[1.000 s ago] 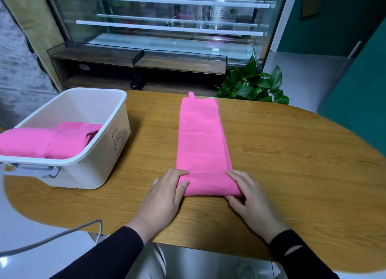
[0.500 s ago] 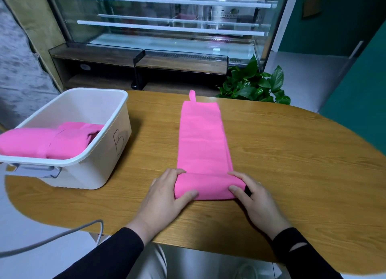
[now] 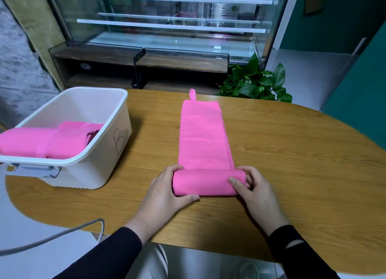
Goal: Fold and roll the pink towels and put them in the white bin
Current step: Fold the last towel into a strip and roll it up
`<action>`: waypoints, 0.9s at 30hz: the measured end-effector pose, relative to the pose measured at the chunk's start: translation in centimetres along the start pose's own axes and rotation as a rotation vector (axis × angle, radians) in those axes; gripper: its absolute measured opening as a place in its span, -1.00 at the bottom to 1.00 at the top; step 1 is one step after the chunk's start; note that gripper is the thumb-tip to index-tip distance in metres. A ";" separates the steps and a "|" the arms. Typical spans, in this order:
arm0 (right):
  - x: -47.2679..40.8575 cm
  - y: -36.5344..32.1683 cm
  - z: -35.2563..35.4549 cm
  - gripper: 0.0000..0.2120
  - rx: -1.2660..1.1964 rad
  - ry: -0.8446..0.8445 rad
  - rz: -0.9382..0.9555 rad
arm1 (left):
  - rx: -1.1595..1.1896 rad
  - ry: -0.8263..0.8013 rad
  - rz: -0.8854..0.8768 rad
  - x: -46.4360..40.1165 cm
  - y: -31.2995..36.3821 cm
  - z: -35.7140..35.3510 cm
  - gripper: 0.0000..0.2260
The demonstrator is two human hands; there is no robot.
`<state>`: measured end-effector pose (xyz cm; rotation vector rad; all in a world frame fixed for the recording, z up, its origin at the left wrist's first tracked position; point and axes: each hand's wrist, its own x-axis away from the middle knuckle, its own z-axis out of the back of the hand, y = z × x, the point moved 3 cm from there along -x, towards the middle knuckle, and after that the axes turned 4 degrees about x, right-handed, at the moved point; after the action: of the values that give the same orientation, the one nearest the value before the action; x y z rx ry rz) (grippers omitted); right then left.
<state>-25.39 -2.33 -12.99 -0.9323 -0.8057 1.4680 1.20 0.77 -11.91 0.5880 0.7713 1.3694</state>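
A pink towel [image 3: 203,136], folded into a long narrow strip, lies on the wooden table [image 3: 292,153] and runs away from me, with a small hanging loop at its far end. Its near end is rolled into a short cylinder. My left hand [image 3: 165,192] grips the roll's left end, fingers curled over the top and thumb along the front. My right hand [image 3: 253,190] grips the right end the same way. The white bin [image 3: 108,153] stands at the left of the table and holds rolled pink towels [image 3: 50,139].
A grey cable [image 3: 62,235] hangs below the table's near-left edge. Behind the table stand a glass display case [image 3: 167,24] and a green potted plant [image 3: 254,82]. The table's curved edge runs close to my body.
The towel's near end went from lying flat under my fingers to a thick roll, and both hands now curl round its ends. The roll has moved slightly away from me.
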 end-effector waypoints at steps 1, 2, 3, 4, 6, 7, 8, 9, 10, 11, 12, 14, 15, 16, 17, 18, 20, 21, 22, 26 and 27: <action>-0.1 0.1 0.0 -0.46 -0.013 0.016 -0.006 | 0.039 0.003 0.015 0.0 0.0 0.1 -0.23; -0.2 0.1 0.0 -0.45 -0.021 0.025 -0.009 | 0.098 0.008 0.028 -0.1 -0.1 0.1 -0.18; -0.2 0.3 0.0 -0.45 -0.023 0.027 -0.010 | 0.164 0.009 0.038 -0.1 -0.2 0.1 -0.10; -0.2 0.3 -0.1 -0.45 -0.022 0.027 -0.007 | 0.211 0.007 0.044 -0.1 -0.3 0.1 -0.03; -0.3 0.4 -0.2 -0.45 -0.015 0.029 -0.003 | 0.216 -0.008 0.044 -0.1 -0.2 0.2 0.02; -0.3 0.4 -0.2 -0.45 -0.015 0.030 -0.006 | 0.181 -0.014 0.034 -0.1 0.0 0.2 -0.03; -0.3 0.5 -0.3 -0.45 -0.020 0.034 -0.013 | 0.137 -0.012 0.014 -0.2 0.1 0.2 -0.11; -0.3 0.5 -0.3 -0.43 -0.017 0.041 -0.021 | 0.097 -0.006 -0.013 -0.2 0.2 0.2 -0.22; -0.3 0.4 -0.3 -0.41 -0.002 0.052 -0.025 | 0.071 -0.001 -0.035 -0.2 0.3 0.1 -0.31; -0.2 0.2 -0.3 -0.40 0.032 0.069 -0.019 | 0.058 -0.002 -0.044 -0.2 0.3 0.1 -0.36; -0.2 0.0 -0.2 -0.42 0.072 0.092 -0.006 | 0.051 -0.003 -0.044 -0.2 0.3 0.1 -0.39; 0.0 -0.4 -0.1 -0.46 0.161 0.133 0.066 | 0.022 -0.002 -0.028 -0.2 0.1 0.0 -0.39; 0.0 -0.6 -0.1 -0.51 0.222 0.130 0.127 | 0.005 -0.001 -0.018 -0.2 0.0 0.0 -0.38; 0.1 -0.9 -0.1 -0.57 0.288 0.104 0.188 | -0.007 -0.002 -0.013 -0.2 0.0 -0.1 -0.39; 0.3 -1.0 -0.1 -0.60 0.339 0.067 0.229 | -0.016 -0.001 -0.011 -0.2 0.0 -0.1 -0.40; 0.4 -1.1 -0.2 -0.58 0.359 0.030 0.245 | -0.019 0.000 -0.008 -0.2 0.0 -0.1 -0.42; 0.6 -1.0 -0.2 -0.48 0.396 -0.018 0.261 | -0.017 0.011 0.010 -0.2 -0.1 -0.2 -0.48; 0.7 -1.0 -0.3 -0.41 0.439 -0.037 0.281 | -0.004 0.023 0.024 -0.1 -0.1 -0.1 -0.49; 0.8 -1.1 -0.4 -0.36 0.482 -0.059 0.305 | 0.019 0.039 0.038 -0.1 0.0 0.0 -0.50; 0.9 -1.1 -0.5 -0.44 0.463 -0.080 0.321 | 0.071 0.125 0.054 -0.2 0.4 0.3 -0.56; 1.0 -1.0 -0.5 -0.46 0.453 -0.081 0.327 | 0.069 0.140 0.050 -0.2 0.5 0.4 -0.62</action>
<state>-24.50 -1.27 -12.39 -0.6797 -0.3563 1.8833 1.19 0.66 -11.31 0.5729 0.9244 1.4463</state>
